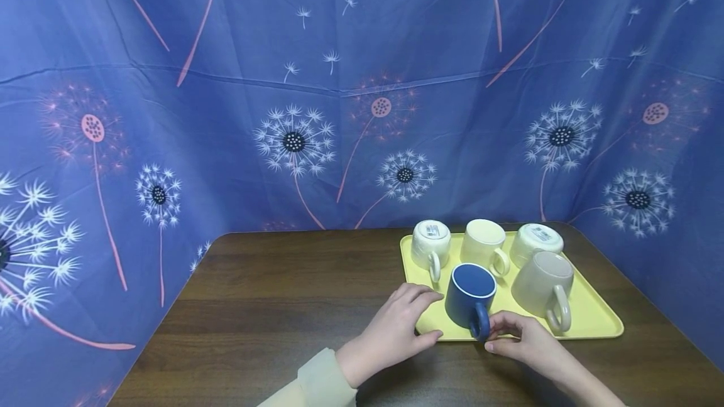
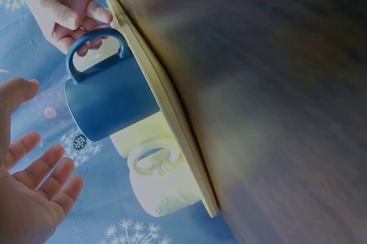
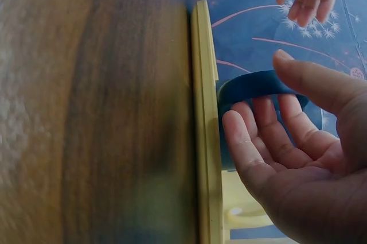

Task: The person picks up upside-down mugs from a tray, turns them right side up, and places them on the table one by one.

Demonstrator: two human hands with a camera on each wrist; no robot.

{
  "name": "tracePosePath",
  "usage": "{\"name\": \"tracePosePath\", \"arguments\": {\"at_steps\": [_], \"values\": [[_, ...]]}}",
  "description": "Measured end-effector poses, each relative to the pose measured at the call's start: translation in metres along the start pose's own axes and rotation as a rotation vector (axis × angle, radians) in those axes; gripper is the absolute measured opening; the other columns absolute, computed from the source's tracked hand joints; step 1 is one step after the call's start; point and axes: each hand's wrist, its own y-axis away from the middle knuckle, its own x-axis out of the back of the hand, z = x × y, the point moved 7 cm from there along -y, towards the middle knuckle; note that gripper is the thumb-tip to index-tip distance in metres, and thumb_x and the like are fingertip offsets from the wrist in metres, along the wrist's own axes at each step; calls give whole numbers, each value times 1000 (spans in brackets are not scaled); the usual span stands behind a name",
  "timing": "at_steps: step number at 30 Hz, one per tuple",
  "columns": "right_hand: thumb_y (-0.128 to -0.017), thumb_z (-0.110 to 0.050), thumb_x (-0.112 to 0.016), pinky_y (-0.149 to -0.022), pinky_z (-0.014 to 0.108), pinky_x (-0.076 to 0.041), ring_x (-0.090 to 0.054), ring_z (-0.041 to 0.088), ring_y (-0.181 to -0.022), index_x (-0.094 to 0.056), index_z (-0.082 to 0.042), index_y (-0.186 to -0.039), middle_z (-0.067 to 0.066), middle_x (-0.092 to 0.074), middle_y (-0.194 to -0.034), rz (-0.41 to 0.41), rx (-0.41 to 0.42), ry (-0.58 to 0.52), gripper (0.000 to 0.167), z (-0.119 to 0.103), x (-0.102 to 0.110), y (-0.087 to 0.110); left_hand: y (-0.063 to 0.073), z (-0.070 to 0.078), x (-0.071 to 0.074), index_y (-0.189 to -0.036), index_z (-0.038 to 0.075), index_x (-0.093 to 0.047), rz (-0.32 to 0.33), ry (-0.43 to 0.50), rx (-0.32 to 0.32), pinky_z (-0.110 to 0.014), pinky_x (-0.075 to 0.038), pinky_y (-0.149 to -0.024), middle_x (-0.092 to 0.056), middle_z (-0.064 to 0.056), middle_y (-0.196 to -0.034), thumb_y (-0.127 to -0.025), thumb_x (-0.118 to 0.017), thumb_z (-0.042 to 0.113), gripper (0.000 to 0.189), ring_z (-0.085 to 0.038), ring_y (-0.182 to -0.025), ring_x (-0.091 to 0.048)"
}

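A dark blue mug (image 1: 471,297) with a pale edge around its top stands near the front of a yellow tray (image 1: 599,329). Its handle (image 2: 94,36) points toward me. Beside that handle my right hand (image 1: 528,341) has its fingers bent loosely. In the right wrist view the fingertips of the right hand (image 3: 298,158) lie close to the handle, the thumb apart from the fingers; whether they touch it is unclear. To the left of the mug, my left hand (image 1: 396,325) is spread over the tray's front left edge, thumb apart, holding nothing.
Behind the blue mug are a white mug (image 1: 427,253), a cream mug (image 1: 481,247) and another white mug (image 1: 532,247), the white ones upside down with labels on their bases. A grey-beige mug (image 1: 537,287) stands at right. Brown tabletop (image 1: 271,306) extends left; a blue curtain (image 1: 339,30) hangs behind.
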Motion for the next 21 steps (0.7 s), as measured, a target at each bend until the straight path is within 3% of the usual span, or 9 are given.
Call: {"name": "tracePosePath", "arguments": {"at_steps": [7,13,21], "values": [[-80,-7,-72,-73,21,-50,-62,4,-88,-65,-4,-95,1,-68,-89,6,-69,13,17,6,-3,-2,-9,2,-11,-124,18,-55,-20,-14,-20,-22,-40,-98,-56,6,-118,-78,-74,39,54,-9,-112,-50],[-79,-10,-73,-75,22,-49,-61,0,-88,-66,-7,-93,1,-70,-89,29,-79,37,16,8,-5,-4,-17,4,-18,-124,19,-55,-27,0,-32,-20,-39,-98,-55,6,-118,-78,-73,38,53,-8,-110,-50],[-76,-5,-75,-74,23,-50,-60,-1,-83,-67,-10,-86,0,-69,-82,82,56,91,13,8,-5,-6,-22,6,-24,-123,19,-55,-21,0,-47,-17,-37,-99,-56,6,-117,-77,-75,37,54,-7,-110,-51]]}}
